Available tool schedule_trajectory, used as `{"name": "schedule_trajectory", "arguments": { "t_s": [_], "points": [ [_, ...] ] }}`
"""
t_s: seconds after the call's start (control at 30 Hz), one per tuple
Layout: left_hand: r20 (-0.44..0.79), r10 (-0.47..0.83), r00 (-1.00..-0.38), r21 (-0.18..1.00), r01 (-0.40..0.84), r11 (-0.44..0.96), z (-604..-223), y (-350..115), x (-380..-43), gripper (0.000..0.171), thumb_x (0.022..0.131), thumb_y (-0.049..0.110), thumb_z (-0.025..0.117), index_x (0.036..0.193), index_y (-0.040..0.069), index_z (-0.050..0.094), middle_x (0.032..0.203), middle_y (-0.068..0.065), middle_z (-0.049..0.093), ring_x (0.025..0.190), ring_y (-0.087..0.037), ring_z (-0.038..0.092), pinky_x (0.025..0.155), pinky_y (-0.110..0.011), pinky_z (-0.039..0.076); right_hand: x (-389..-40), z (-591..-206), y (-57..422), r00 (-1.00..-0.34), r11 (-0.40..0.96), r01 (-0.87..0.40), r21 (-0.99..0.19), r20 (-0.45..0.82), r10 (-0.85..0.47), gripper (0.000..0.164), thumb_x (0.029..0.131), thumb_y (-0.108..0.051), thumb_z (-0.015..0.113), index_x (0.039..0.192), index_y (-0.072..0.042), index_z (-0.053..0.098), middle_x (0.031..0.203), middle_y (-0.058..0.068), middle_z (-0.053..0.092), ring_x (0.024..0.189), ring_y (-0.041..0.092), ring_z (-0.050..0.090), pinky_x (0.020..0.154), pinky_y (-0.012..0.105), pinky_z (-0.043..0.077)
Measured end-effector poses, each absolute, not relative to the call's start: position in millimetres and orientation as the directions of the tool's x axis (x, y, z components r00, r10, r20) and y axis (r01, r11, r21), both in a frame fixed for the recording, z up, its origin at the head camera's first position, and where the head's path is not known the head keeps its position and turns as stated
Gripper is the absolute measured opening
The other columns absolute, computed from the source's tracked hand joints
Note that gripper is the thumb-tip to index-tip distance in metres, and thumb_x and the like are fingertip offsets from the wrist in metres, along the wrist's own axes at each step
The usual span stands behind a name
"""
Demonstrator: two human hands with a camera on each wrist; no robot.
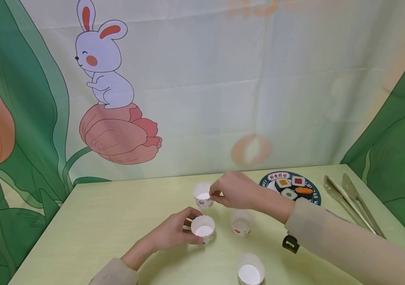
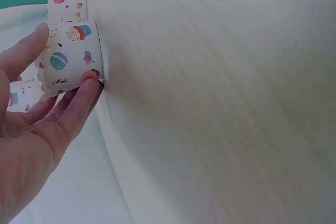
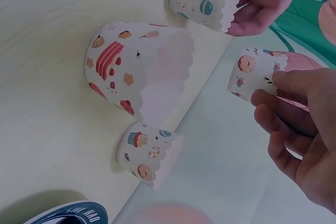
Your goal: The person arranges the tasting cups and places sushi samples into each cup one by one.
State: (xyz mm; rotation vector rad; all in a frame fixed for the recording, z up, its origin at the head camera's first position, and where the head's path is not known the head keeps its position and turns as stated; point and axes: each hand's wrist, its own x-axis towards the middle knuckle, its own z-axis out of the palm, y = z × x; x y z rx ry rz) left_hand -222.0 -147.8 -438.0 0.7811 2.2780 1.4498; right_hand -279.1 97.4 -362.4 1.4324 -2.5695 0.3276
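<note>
"Cups [image 1: 241, 223], five by my count, round the middle of the desk [image 1: 99, 221]. Which are held?"

"Two. The left hand [image 1: 173, 233] grips the left cup [image 1: 207, 236] from both sides, low by its base, which looks set on the desk. Probably to steady something so light."

"And the right hand [image 1: 239, 190]?"

"Pinching the right cup [image 3: 253, 77] near its scalloped rim, clear of the desk. A light hold, I'd guess, to spare the thin wall."

"The others just stand?"

"Upright, mouths up: the middle cup [image 1: 241, 231] right of the left cup, the near cup [image 1: 250, 273] toward the near edge, the far cup [image 3: 144, 153] toward the far edge. Spaced apart, perhaps leaving room for fingers."

"Anything in them?"

"Bare white bottoms in the left cup and near cup; I can't see into the far cup. Sushi [image 1: 304, 190] sits on the plate [image 1: 268, 182] by the far edge, with tongs [image 1: 350, 186] toward the right edge."
</note>
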Motion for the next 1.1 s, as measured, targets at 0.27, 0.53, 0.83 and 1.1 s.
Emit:
{"name": "schedule_trajectory", "arguments": {
  "t_s": [0.27,0.53,0.83,1.1],
  "points": [
    [0.016,0.611,-0.791,0.904,0.272,0.329,-438.1,-146.9,-221.5,0.053,0.087,0.006,0.083,0.129,-0.005,0.052,0.120,-0.019,0.062,0.114,-0.036,0.060,0.094,-0.036,0.056,-292.3,-366.6,84.9,-0.578,0.571,-0.815,-0.100,0.227,-0.784,0.005,0.093,-0.018,0.079,0.090,-0.015,0.082,0.082,-0.009,0.074,0.071,0.004,0.063,0.065,0.023,0.053],
    [0.014,0.610,-0.792,0.904,0.271,0.331,-438.6,-147.2,-220.7,0.052,0.087,0.005,0.083,0.128,-0.005,0.052,0.120,-0.019,0.062,0.114,-0.036,0.060,0.093,-0.033,0.056,-302.1,-370.5,71.0,-0.581,0.584,-0.810,-0.059,0.215,-0.785,0.008,0.093,-0.019,0.079,0.085,-0.016,0.081,0.076,-0.009,0.070,0.065,0.005,0.057,0.060,0.023,0.049],
    [0.013,0.608,-0.794,0.902,0.271,0.335,-436.6,-147.7,-219.7,0.053,0.087,0.005,0.082,0.129,-0.006,0.052,0.120,-0.020,0.062,0.115,-0.037,0.060,0.093,-0.035,0.056,-307.7,-373.9,56.4,-0.610,0.616,-0.787,-0.027,0.178,-0.772,0.014,0.092,-0.018,0.079,0.078,-0.019,0.077,0.069,-0.012,0.064,0.062,0.007,0.053,0.055,0.026,0.046],
    [0.012,0.615,-0.788,0.905,0.271,0.329,-438.4,-147.7,-221.4,0.053,0.088,0.005,0.082,0.129,-0.006,0.051,0.120,-0.021,0.061,0.114,-0.038,0.060,0.093,-0.034,0.056,-312.9,-380.6,45.4,-0.655,0.654,-0.755,-0.051,0.121,-0.746,0.019,0.093,-0.015,0.077,0.074,-0.019,0.074,0.065,-0.013,0.058,0.061,0.007,0.047,0.055,0.025,0.043]
  ]
}}
